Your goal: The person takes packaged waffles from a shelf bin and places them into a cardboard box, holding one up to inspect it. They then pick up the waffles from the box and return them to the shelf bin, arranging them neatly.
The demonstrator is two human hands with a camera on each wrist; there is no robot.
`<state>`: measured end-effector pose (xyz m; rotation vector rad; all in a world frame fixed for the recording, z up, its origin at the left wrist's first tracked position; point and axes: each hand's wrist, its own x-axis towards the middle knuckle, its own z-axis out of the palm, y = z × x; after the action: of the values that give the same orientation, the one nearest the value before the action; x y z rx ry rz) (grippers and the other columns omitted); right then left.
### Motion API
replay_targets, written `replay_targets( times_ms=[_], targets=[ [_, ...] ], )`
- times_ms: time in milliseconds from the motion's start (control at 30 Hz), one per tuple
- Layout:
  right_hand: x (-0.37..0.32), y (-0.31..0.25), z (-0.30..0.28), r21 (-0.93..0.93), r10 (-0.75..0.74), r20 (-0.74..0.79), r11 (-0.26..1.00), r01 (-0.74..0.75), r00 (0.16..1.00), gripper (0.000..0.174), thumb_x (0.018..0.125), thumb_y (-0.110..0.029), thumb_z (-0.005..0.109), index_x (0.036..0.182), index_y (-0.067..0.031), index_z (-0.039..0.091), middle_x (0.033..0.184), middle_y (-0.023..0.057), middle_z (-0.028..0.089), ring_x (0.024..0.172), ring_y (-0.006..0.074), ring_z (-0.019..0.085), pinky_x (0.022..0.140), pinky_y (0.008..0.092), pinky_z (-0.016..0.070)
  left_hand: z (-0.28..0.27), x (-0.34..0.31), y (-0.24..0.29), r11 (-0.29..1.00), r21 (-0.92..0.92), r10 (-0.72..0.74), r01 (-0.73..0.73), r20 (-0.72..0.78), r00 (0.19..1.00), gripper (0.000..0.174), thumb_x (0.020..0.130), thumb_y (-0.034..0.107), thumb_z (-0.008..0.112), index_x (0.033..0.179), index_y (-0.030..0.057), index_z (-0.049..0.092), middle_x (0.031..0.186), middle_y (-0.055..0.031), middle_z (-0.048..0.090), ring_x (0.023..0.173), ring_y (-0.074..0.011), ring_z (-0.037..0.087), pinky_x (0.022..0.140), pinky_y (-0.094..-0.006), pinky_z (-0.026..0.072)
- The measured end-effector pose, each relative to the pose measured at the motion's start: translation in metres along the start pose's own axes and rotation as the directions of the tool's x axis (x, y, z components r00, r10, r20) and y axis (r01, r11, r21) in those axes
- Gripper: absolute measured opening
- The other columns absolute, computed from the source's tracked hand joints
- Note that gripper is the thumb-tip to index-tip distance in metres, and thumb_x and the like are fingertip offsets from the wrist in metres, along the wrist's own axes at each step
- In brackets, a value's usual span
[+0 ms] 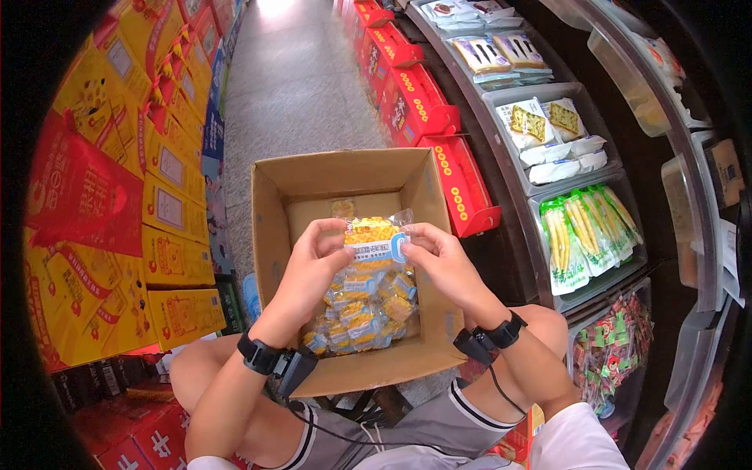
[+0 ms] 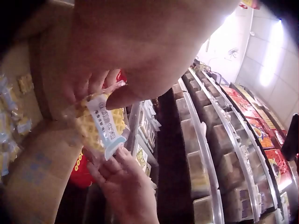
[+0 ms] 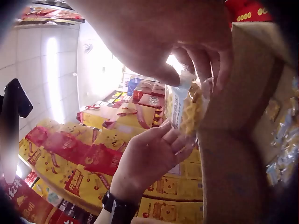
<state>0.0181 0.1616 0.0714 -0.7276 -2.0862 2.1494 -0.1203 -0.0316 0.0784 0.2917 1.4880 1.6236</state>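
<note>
A wrapped waffle (image 1: pixel 376 240) in a clear packet with a white and blue label is held up over an open cardboard box (image 1: pixel 274 204). My left hand (image 1: pixel 312 262) pinches its left edge between thumb and fingers, and my right hand (image 1: pixel 442 262) pinches the right edge. In the left wrist view the waffle's yellow grid (image 2: pixel 88 126) shows beside the label strip. The right wrist view has the packet (image 3: pixel 189 109) between both hands. Below the hands, several more wrapped waffles (image 1: pixel 356 313) lie heaped in the box.
Yellow gift boxes (image 1: pixel 176 168) are stacked along the left, with a red bag (image 1: pixel 86 184) against them. Red cartons (image 1: pixel 407 102) line the aisle floor. On the right, shelf bins hold packaged bread (image 1: pixel 540 121) and green-and-clear packets (image 1: pixel 587 235). The person's knees flank the cardboard box.
</note>
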Motion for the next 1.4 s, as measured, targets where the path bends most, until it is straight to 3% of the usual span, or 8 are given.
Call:
replay_targets(
  times_ms=[100, 500, 833, 967, 1100, 1200, 1333, 1400],
  targets=[
    [0.000, 0.000, 0.002, -0.067, 0.073, 0.017, 0.995, -0.072, 0.997, 0.038, 0.100, -0.015, 0.062, 0.133, 0.0012, 0.052, 0.116, 0.0121, 0.069, 0.104, 0.0138, 0.064, 0.092, 0.0301, 0.0515, -0.005, 0.001, -0.007, 0.995, 0.079, -0.062, 0.065, -0.034, 0.997, 0.036, 0.095, 0.006, 0.060, 0.130, 0.0019, 0.050, 0.120, -0.0091, 0.065, 0.108, -0.0165, 0.061, 0.095, -0.0309, 0.0483],
    [0.011, 0.045, 0.011, -0.381, 0.109, -0.019, 0.918, -0.108, 0.994, 0.069, 0.089, -0.034, 0.070, 0.140, 0.0047, 0.044, 0.114, 0.0230, 0.070, 0.107, 0.0301, 0.069, 0.088, 0.0391, 0.0529, -0.007, 0.005, -0.023, 0.944, 0.259, -0.182, 0.206, -0.113, 0.977, 0.065, 0.095, 0.026, 0.060, 0.148, -0.0055, 0.039, 0.141, -0.0181, 0.051, 0.128, -0.0258, 0.052, 0.106, -0.0371, 0.0432],
    [0.009, 0.060, 0.013, -0.631, 0.285, 0.041, 0.750, -0.196, 0.958, 0.058, 0.088, -0.041, 0.067, 0.117, 0.0089, 0.065, 0.103, 0.0272, 0.071, 0.097, 0.0358, 0.070, 0.085, 0.0421, 0.0538, 0.010, -0.009, -0.046, 0.902, 0.205, -0.365, 0.381, -0.113, 0.924, 0.082, 0.092, 0.038, 0.063, 0.153, -0.0028, 0.028, 0.140, -0.0193, 0.048, 0.126, -0.0264, 0.048, 0.106, -0.0375, 0.0393],
    [0.013, 0.098, 0.016, -0.720, 0.365, 0.112, 0.671, -0.178, 0.924, 0.058, 0.085, -0.045, 0.066, 0.109, 0.0082, 0.068, 0.100, 0.0274, 0.072, 0.097, 0.0386, 0.070, 0.085, 0.0450, 0.0532, 0.002, -0.004, -0.084, 0.839, 0.275, -0.466, 0.469, -0.082, 0.881, 0.079, 0.090, 0.041, 0.064, 0.150, -0.0015, 0.032, 0.137, -0.0182, 0.048, 0.123, -0.0274, 0.046, 0.105, -0.0390, 0.0359],
    [0.011, 0.107, 0.012, -0.777, 0.393, 0.102, 0.605, -0.173, 0.914, 0.057, 0.083, -0.044, 0.064, 0.105, 0.0085, 0.069, 0.100, 0.0293, 0.071, 0.097, 0.0424, 0.069, 0.086, 0.0477, 0.0535, 0.005, -0.008, -0.088, 0.794, 0.329, -0.449, 0.512, -0.250, 0.857, 0.066, 0.090, 0.042, 0.063, 0.139, 0.0027, 0.044, 0.140, -0.0173, 0.048, 0.130, -0.0294, 0.040, 0.108, -0.0449, 0.0299],
    [0.009, 0.099, 0.010, -0.827, 0.215, 0.049, 0.556, -0.081, 0.975, 0.045, 0.082, -0.034, 0.062, 0.098, 0.0077, 0.071, 0.099, 0.0328, 0.069, 0.096, 0.0466, 0.068, 0.085, 0.0512, 0.0539, -0.004, 0.000, -0.084, 0.847, 0.294, -0.406, 0.444, -0.183, 0.895, 0.062, 0.090, 0.042, 0.062, 0.136, 0.0045, 0.045, 0.133, -0.0137, 0.050, 0.122, -0.0265, 0.044, 0.105, -0.0502, 0.0303],
    [0.007, 0.084, 0.009, -0.795, 0.161, 0.037, 0.602, -0.068, 0.986, 0.042, 0.082, -0.030, 0.061, 0.099, 0.0069, 0.072, 0.100, 0.0325, 0.069, 0.098, 0.0476, 0.068, 0.086, 0.0519, 0.0540, -0.009, 0.016, -0.088, 0.851, 0.293, -0.372, 0.435, -0.248, 0.894, 0.054, 0.090, 0.041, 0.061, 0.129, 0.0064, 0.050, 0.105, -0.0039, 0.045, 0.093, -0.0166, 0.041, 0.088, -0.0412, 0.0367],
    [0.006, 0.080, 0.008, -0.794, 0.149, 0.027, 0.604, -0.069, 0.988, 0.041, 0.082, -0.029, 0.060, 0.099, 0.0065, 0.072, 0.100, 0.0324, 0.069, 0.098, 0.0477, 0.068, 0.086, 0.0517, 0.0541, -0.016, 0.017, -0.100, 0.847, 0.345, -0.348, 0.404, -0.214, 0.913, 0.059, 0.089, 0.044, 0.061, 0.129, 0.0025, 0.048, 0.114, -0.0102, 0.050, 0.101, -0.0216, 0.046, 0.090, -0.0406, 0.0397]
  ],
)
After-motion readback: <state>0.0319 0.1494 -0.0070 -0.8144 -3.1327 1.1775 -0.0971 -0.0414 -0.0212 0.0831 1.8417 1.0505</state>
